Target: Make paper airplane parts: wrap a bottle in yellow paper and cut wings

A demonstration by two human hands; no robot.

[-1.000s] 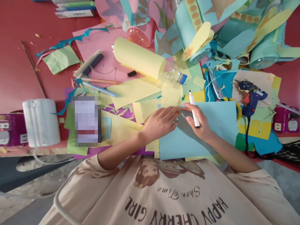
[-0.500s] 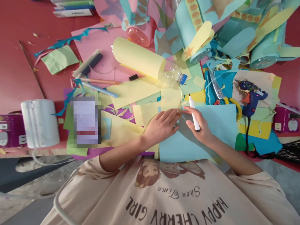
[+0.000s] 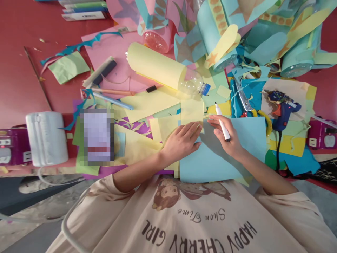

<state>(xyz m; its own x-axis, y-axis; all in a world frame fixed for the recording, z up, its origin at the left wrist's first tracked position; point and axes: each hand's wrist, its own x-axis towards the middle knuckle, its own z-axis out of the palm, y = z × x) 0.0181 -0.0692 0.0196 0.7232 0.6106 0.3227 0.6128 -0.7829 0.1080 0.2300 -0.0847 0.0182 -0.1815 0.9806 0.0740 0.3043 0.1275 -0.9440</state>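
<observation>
Red tabletop (image 3: 15,80) runs wide across my feed, its middle strewn with coloured paper and cuttings. Near side, right of centre: a light blue sheet (image 3: 223,161), flat. Far of it, centre, I note a yellow-wrapped bottle (image 3: 156,66) on its side, blue-capped neck toward the right. White zip case (image 3: 47,138) at near left.

Left hand (image 3: 181,140): palm down, fingers straight and lying side by side, thumb a little apart. I see it laid over the near end of a pale yellow piece (image 3: 192,107), at the blue sheet's left part. Right hand (image 3: 229,137): just right of it, apart from it, fingers bent, closed around a white marker (image 3: 223,123) over the blue sheet.

Glue gun (image 3: 285,114) far to the right of both hands; scissors (image 3: 244,100) between it and the bottle. Pale yellow piece extends from under the left fingers toward the bottle's neck. Marker slants, bare dark tip toward the far side. Smallest I log: a black cap (image 3: 151,89), near side of the bottle.
</observation>
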